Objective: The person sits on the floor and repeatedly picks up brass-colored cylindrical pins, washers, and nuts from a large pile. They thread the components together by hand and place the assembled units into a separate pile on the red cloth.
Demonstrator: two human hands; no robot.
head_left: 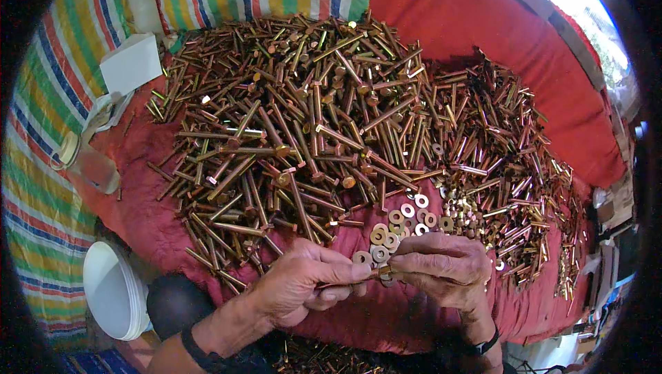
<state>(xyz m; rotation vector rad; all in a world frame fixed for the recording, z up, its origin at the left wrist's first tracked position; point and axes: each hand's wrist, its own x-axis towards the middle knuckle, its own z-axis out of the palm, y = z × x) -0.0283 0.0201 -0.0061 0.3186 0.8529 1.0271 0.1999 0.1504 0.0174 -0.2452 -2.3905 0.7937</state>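
Observation:
Near the front edge of the red cloth, my two hands meet. My left hand (307,281) is closed, its thumb and fingers pinching a copper-coloured bolt (375,273) that mostly hides inside the grip. At the bolt's other end my right hand (441,267) pinches with bent fingers; whatever sits between those fingertips is covered. Flat metal washers (380,235) lie loosely just beyond the fingertips. Beside them, past my right hand, is a small heap of nuts (463,213). Behind both hands rises a large pile of long hex bolts (296,133).
More, shorter bolts (496,133) spread to the right on the red cloth (145,222). At left stand a white plastic tub (110,291), a clear jar (96,169) and a white card (131,64). Striped sheeting (48,201) borders the left and back.

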